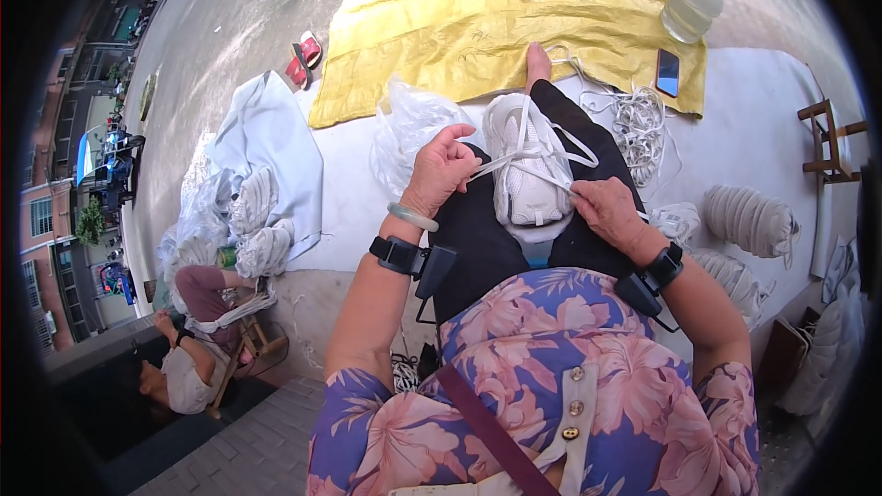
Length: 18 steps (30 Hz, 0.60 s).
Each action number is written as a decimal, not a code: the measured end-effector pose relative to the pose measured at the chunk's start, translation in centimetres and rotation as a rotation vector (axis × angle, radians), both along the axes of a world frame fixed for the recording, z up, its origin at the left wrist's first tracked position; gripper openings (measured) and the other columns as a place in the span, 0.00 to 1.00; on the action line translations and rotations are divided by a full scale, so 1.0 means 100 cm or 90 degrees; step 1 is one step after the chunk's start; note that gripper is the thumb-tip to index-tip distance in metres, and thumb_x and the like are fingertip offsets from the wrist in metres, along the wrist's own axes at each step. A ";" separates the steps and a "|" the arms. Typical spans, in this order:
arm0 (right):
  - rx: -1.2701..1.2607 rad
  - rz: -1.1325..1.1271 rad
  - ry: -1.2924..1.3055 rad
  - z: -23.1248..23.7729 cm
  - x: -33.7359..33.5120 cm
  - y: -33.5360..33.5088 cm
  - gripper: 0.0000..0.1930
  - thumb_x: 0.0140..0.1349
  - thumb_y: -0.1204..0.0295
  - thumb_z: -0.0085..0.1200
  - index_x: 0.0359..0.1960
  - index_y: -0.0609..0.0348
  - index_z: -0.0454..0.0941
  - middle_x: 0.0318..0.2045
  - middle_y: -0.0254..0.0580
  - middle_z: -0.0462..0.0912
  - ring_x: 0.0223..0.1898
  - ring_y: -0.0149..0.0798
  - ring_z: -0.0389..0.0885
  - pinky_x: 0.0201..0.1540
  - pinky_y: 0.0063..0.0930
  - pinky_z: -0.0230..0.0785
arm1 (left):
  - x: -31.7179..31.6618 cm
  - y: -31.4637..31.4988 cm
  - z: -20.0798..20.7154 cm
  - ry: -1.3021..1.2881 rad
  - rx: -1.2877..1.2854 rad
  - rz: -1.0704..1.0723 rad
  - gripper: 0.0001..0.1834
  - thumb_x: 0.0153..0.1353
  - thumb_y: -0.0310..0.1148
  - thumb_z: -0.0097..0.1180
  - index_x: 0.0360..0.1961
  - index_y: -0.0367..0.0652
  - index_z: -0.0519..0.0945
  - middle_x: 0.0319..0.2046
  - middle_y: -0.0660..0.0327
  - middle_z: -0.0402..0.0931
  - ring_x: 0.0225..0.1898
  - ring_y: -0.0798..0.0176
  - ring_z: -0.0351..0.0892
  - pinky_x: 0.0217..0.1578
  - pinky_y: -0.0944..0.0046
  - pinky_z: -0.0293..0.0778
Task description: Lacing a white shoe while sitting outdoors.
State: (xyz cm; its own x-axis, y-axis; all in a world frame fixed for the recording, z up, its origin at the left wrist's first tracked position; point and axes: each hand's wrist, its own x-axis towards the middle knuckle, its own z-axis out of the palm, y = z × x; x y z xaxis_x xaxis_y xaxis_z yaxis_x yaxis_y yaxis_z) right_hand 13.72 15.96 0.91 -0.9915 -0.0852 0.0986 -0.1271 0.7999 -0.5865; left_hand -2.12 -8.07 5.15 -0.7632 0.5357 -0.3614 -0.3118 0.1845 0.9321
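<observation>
I had the white shoe [531, 170] resting sole-down on my lap, on the black trousers [501, 243], toe pointing away from me towards my bare foot [537, 62]. My left hand [443, 168] was closed into a loose fist just left of the shoe, pinching the flat white lace [503, 162] and drawing it out taut to the side. My right hand [606, 207] sat against the shoe's right flank near the heel, fingers curled in, gripping the other end of that lace where it came off the upper. Both hands shut on lace, then, neither one free.

How far along was I? By my reckoning, well into this shoe: the lace already crossed over the upper several times, and loops lay slack over the toe end. The pulling tight and the finishing near the ankle looked like what was left; I couldn't tell whether every eyelet was filled, the crossings hid them.

Beyond my knee a tangle of loose white laces [640, 121] lay on the pale sheet [753, 119], with a phone [668, 72] and a clear plastic jug [693, 5] on the yellow cloth [432, 37]. A crumpled clear plastic bag [413, 129] sat beside my left hand. Bundles of white shoes [749, 218] lay to my right, more of them [257, 220] heaped to my left, so plenty of pairs were about. Another person [188, 363] sat low on a stool down at the left.
</observation>
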 end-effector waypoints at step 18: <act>0.096 0.070 0.097 0.034 0.023 0.023 0.05 0.45 0.77 0.51 0.24 0.53 0.71 0.17 0.35 0.68 0.23 0.40 0.69 0.28 0.32 0.58 | -0.011 0.019 -0.010 -0.121 0.054 -0.074 0.05 0.53 0.30 0.57 0.24 0.40 0.77 0.30 0.66 0.75 0.34 0.75 0.71 0.38 0.74 0.64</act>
